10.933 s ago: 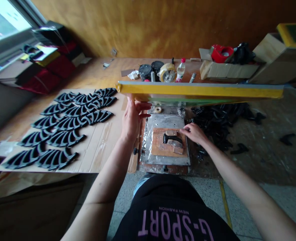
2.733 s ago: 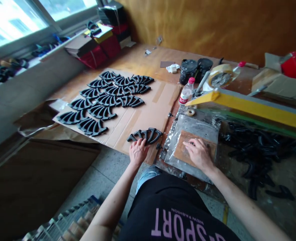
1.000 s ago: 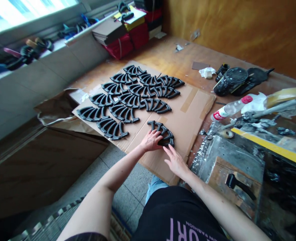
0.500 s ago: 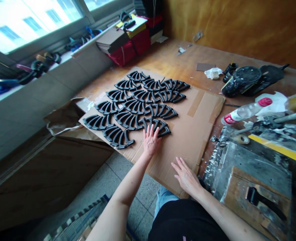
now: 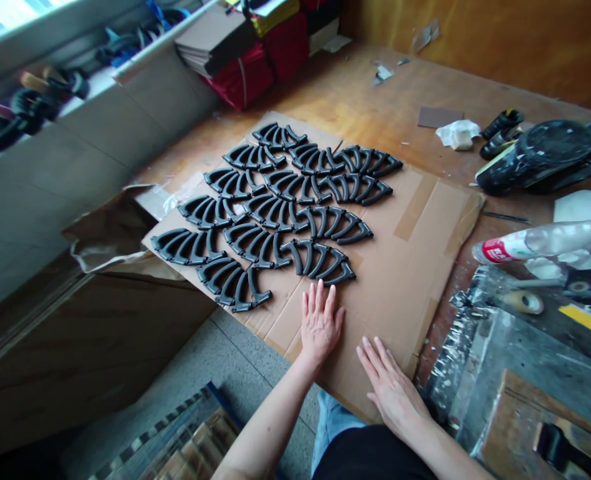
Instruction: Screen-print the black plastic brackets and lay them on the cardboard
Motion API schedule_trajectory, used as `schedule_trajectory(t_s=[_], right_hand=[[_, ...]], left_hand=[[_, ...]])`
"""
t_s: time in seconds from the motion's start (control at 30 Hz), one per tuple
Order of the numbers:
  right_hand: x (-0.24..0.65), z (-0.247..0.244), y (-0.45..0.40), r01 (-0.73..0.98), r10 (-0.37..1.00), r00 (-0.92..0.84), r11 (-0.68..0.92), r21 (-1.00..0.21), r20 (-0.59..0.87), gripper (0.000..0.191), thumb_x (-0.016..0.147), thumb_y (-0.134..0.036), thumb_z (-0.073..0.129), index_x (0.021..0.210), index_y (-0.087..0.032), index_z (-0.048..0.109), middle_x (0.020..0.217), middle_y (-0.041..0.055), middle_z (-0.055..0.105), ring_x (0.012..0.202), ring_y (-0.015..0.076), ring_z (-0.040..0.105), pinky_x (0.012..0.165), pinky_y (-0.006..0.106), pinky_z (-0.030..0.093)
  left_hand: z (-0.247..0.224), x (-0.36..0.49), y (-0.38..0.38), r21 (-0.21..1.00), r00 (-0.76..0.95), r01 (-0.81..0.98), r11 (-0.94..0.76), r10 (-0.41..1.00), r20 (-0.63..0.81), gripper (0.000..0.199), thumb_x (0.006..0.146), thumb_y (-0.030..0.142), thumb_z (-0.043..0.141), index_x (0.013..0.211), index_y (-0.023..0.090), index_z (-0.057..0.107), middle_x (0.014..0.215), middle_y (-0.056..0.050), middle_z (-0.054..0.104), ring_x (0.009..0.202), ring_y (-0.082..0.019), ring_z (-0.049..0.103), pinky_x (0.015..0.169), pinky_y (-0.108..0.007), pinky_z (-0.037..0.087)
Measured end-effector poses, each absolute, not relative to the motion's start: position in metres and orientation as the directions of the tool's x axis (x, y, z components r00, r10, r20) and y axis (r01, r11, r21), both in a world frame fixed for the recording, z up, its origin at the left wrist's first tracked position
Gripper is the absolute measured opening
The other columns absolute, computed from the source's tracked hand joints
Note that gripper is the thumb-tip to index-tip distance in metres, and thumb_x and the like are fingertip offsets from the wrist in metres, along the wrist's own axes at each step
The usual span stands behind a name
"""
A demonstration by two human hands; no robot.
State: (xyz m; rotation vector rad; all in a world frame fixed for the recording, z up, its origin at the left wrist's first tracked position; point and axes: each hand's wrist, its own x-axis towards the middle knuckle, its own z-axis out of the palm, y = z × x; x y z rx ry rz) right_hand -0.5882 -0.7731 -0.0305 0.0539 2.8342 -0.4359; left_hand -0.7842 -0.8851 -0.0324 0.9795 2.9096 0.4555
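Note:
Several black curved ribbed pieces point(image 5: 270, 243), shaped like fans, lie in rows on a flat cardboard sheet point(image 5: 390, 280) on the table. My left hand point(image 5: 320, 323) rests flat near the sheet's front edge, fingers stretched out just short of the nearest black piece point(image 5: 320, 260). To its right, my right hand point(image 5: 390, 383) lies on the cardboard by the near right corner, fingers extended. Neither hand holds anything.
A plastic bottle point(image 5: 540, 241) lies on its side at the right, near a tape roll point(image 5: 525, 302) and a grey work surface point(image 5: 540, 360). Behind it sits a dark container point(image 5: 555, 150). Stacked boards point(image 5: 215, 37) and red bundles point(image 5: 245, 73) stand at the back left by the window ledge.
My left hand has drawn back from the nearest black piece toward the sheet's front edge. My right hand remains on the cardboard. The view has tilted down and come closer.

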Motion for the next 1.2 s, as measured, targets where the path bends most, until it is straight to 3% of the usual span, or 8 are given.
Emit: schedule_trajectory(t_s=[0.27, 0.5, 0.7, 0.77, 0.87, 1.03, 1.2], right_hand=[[-0.589, -0.028, -0.775, 0.114, 0.019, -0.952, 0.948, -0.297, -0.306, 0.090, 0.073, -0.018, 0.062, 0.155, -0.022, 0.025, 0.161, 0.0052, 0.019, 0.148, 0.0332, 0.016, 0.112, 0.050, 0.038], [-0.591, -0.026, -0.774, 0.121, 0.007, -0.941, 0.941, -0.317, -0.339, 0.086, 0.072, -0.014, 0.065, 0.152, -0.020, 0.032, 0.160, 0.0072, 0.021, 0.148, 0.0337, 0.015, 0.115, 0.049, 0.034], [-0.605, -0.006, -0.771, 0.218, -0.005, -0.901, 0.860, -0.462, -0.435, 0.087, 0.072, -0.019, 0.072, 0.151, -0.015, 0.034, 0.160, 0.0115, 0.023, 0.148, 0.0329, 0.015, 0.119, 0.048, 0.025], [-0.607, 0.002, -0.766, 0.214, -0.022, -0.916, 0.819, -0.532, -0.402, 0.081, 0.074, -0.026, 0.074, 0.147, -0.015, 0.042, 0.158, 0.0135, 0.029, 0.147, 0.0312, 0.020, 0.119, 0.045, 0.025], [-0.599, 0.019, -0.751, 0.155, -0.045, -0.950, 0.790, -0.593, -0.308, 0.053, 0.081, -0.031, 0.070, 0.128, -0.010, 0.060, 0.142, 0.0173, 0.051, 0.139, 0.0273, 0.039, 0.117, 0.038, 0.031], [-0.535, 0.060, -0.714, 0.115, 0.113, -0.993, 0.812, -0.573, -0.038, 0.029, 0.092, -0.029, 0.058, 0.113, -0.012, 0.067, 0.128, 0.0124, 0.063, 0.135, 0.0221, 0.045, 0.115, 0.035, 0.034], [-0.413, 0.085, -0.642, 0.313, 0.395, -0.918, 0.776, -0.548, 0.034, 0.027, 0.096, -0.023, 0.048, 0.109, -0.019, 0.071, 0.122, 0.0057, 0.068, 0.123, 0.0176, 0.055, 0.114, 0.038, 0.034]], left_hand=[[-0.033, -0.786, -0.878, 0.283, -0.812, 0.571, 0.771, 0.581, 0.054, 0.056, 0.094, 0.038, 0.049, 0.147, 0.023, 0.042, 0.157, -0.013, 0.033, 0.149, -0.030, 0.019, 0.120, -0.056, 0.021], [-0.032, -0.786, -0.875, 0.255, -0.828, 0.555, 0.792, 0.555, 0.080, 0.056, 0.094, 0.039, 0.049, 0.147, 0.024, 0.042, 0.158, -0.012, 0.031, 0.148, -0.030, 0.021, 0.119, -0.056, 0.021], [-0.032, -0.782, -0.877, 0.251, -0.807, 0.588, 0.769, 0.578, 0.119, 0.056, 0.095, 0.040, 0.046, 0.147, 0.020, 0.042, 0.160, -0.017, 0.024, 0.148, -0.032, 0.021, 0.118, -0.056, 0.021], [-0.031, -0.780, -0.877, 0.258, -0.802, 0.597, 0.760, 0.580, 0.145, 0.057, 0.095, 0.040, 0.046, 0.147, 0.019, 0.041, 0.160, -0.018, 0.021, 0.148, -0.033, 0.020, 0.117, -0.056, 0.021], [-0.031, -0.775, -0.876, 0.266, -0.795, 0.606, 0.750, 0.581, 0.174, 0.060, 0.094, 0.040, 0.046, 0.149, 0.017, 0.038, 0.161, -0.020, 0.016, 0.148, -0.034, 0.018, 0.115, -0.055, 0.025], [-0.039, -0.744, -0.871, 0.260, -0.832, 0.555, 0.790, 0.526, 0.177, 0.065, 0.094, 0.042, 0.042, 0.152, 0.016, 0.029, 0.160, -0.023, 0.018, 0.147, -0.037, 0.019, 0.109, -0.057, 0.032], [-0.054, -0.686, -0.866, 0.299, -0.881, 0.473, 0.829, 0.435, 0.187, 0.066, 0.093, 0.050, 0.039, 0.150, 0.017, 0.034, 0.158, -0.024, 0.023, 0.147, -0.036, 0.021, 0.111, -0.058, 0.030]])
